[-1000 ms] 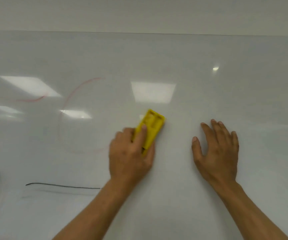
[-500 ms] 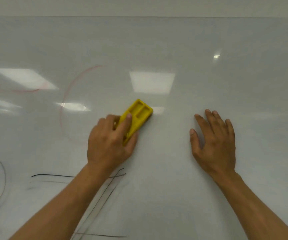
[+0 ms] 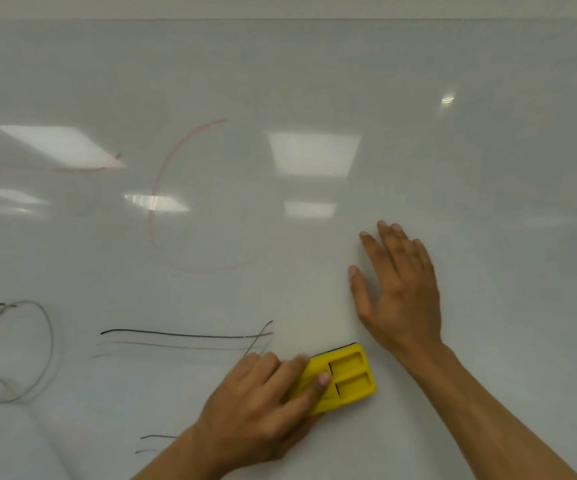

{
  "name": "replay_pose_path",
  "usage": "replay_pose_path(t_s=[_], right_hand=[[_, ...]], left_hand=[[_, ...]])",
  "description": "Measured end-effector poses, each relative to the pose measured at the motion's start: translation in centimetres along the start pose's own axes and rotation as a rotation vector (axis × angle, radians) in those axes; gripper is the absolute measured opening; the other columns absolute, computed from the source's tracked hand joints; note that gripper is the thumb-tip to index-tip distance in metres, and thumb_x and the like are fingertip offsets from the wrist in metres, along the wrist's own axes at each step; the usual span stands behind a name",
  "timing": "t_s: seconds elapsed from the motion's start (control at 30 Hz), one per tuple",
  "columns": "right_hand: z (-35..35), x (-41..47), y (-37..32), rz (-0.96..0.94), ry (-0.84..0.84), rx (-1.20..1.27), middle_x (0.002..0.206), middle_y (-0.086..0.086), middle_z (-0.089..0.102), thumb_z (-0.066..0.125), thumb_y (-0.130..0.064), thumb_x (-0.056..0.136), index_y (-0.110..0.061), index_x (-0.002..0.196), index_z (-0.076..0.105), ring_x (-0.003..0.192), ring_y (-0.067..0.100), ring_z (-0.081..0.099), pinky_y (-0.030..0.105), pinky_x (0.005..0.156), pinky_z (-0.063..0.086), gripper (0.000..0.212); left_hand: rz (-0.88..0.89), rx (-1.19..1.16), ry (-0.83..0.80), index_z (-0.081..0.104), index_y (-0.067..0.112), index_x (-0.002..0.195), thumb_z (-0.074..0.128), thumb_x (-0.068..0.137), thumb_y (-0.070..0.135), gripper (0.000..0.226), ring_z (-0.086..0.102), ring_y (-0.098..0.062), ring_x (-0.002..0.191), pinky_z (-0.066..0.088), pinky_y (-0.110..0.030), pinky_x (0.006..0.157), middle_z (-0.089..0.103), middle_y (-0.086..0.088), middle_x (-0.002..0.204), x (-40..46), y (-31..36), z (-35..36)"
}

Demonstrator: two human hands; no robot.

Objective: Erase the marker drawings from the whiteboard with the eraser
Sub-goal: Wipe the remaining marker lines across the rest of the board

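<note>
My left hand [image 3: 263,407] grips a yellow eraser [image 3: 344,377] and presses it flat on the whiteboard [image 3: 315,81], low in the middle. My right hand [image 3: 399,289] lies flat on the board with fingers spread, just above and right of the eraser. Left of the eraser run black marker lines [image 3: 183,336], and short black strokes [image 3: 157,437] show by my left wrist. A faint red circle [image 3: 176,202] sits above them. A grey-black loop [image 3: 20,351] is at the far left, and a red stroke [image 3: 82,169] at the upper left.
The whiteboard fills nearly the whole view; its top edge [image 3: 287,19] runs across the top. Ceiling light reflections [image 3: 315,154] glare on its surface. The right half of the board carries no marks.
My left hand has drawn the eraser down and to the right, from beside the red circle to below the black lines. The right hand has stayed flat in place.
</note>
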State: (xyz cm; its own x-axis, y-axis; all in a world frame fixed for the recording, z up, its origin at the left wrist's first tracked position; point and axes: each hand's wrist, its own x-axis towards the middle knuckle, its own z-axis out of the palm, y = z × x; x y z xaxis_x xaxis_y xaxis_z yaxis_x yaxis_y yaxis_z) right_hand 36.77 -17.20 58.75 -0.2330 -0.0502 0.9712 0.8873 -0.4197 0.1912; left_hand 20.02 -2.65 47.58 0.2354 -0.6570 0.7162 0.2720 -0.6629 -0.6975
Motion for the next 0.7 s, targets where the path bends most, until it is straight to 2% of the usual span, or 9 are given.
replay_pose_path(t_s=[0.1,0.23,0.3,0.37,0.47,0.6,0.7], right_hand=[[0.8,-0.4,-0.8,-0.016,-0.009,-0.035,0.148,0.014,0.049,0.045,-0.041,0.097,-0.011,0.137,0.059,0.141,0.03,0.042,0.053,0.118,0.026,0.052],[1.0,-0.6,-0.4,-0.026,-0.02,-0.05,0.149,0.014,0.048,0.045,-0.041,0.098,-0.01,0.138,0.056,0.142,0.029,0.04,0.052,0.12,0.024,0.052],[1.0,-0.6,-0.5,-0.024,-0.024,-0.063,0.149,0.014,0.048,0.045,-0.041,0.098,-0.01,0.138,0.056,0.142,0.03,0.04,0.052,0.12,0.024,0.052],[0.9,-0.6,-0.9,-0.003,-0.019,-0.074,0.148,0.015,0.049,0.045,-0.04,0.098,-0.009,0.138,0.057,0.142,0.03,0.041,0.053,0.119,0.024,0.052],[1.0,-1.3,-2.4,0.028,-0.007,-0.047,0.149,0.016,0.048,0.047,-0.039,0.097,-0.008,0.138,0.057,0.142,0.031,0.04,0.054,0.118,0.025,0.052],[1.6,-3.9,-5.6,-0.078,-0.02,-0.005,0.148,0.016,0.048,0.048,-0.037,0.098,-0.008,0.138,0.057,0.141,0.031,0.041,0.054,0.117,0.028,0.05],[1.7,-5.6,-6.6,-0.082,-0.074,-0.019,0.151,0.015,0.045,0.045,-0.04,0.098,-0.009,0.141,0.054,0.144,0.03,0.037,0.053,0.12,0.024,0.054]], left_hand=[[-0.103,0.061,0.052,0.056,0.016,0.128,0.061,0.091,0.041,0.046,0.055,-0.03,0.072,0.044,-0.036,0.059,0.055,-0.015,0.116,0.2,-4.0,-1.1],[-0.464,0.246,0.162,0.064,0.019,0.121,0.069,0.085,0.041,0.042,0.058,-0.032,0.073,0.049,-0.035,0.058,0.06,-0.01,0.105,1.0,-11.3,-3.2],[-0.661,0.272,0.202,0.068,0.018,0.118,0.07,0.083,0.042,0.043,0.056,-0.029,0.075,0.047,-0.033,0.057,0.061,-0.009,0.101,1.3,-12.5,-3.6],[-0.713,0.247,0.224,0.067,0.018,0.12,0.069,0.084,0.042,0.043,0.054,-0.027,0.077,0.046,-0.032,0.059,0.059,-0.008,0.101,0.9,-11.6,-3.2],[-0.565,0.145,0.195,0.062,0.018,0.123,0.072,0.083,0.038,0.046,0.054,-0.029,0.076,0.046,-0.034,0.06,0.059,-0.009,0.104,-1.4,-8.4,-2.8],[-0.199,0.027,0.061,0.057,0.017,0.127,0.067,0.087,0.04,0.047,0.056,-0.03,0.071,0.044,-0.035,0.061,0.062,-0.016,0.115,-6.3,-3.0,-3.1],[0.025,-0.027,-0.052,0.057,0.017,0.128,0.064,0.09,0.038,0.044,0.059,-0.027,0.073,0.042,-0.032,0.061,0.071,-0.017,0.108,-9.0,-0.8,-3.8]])
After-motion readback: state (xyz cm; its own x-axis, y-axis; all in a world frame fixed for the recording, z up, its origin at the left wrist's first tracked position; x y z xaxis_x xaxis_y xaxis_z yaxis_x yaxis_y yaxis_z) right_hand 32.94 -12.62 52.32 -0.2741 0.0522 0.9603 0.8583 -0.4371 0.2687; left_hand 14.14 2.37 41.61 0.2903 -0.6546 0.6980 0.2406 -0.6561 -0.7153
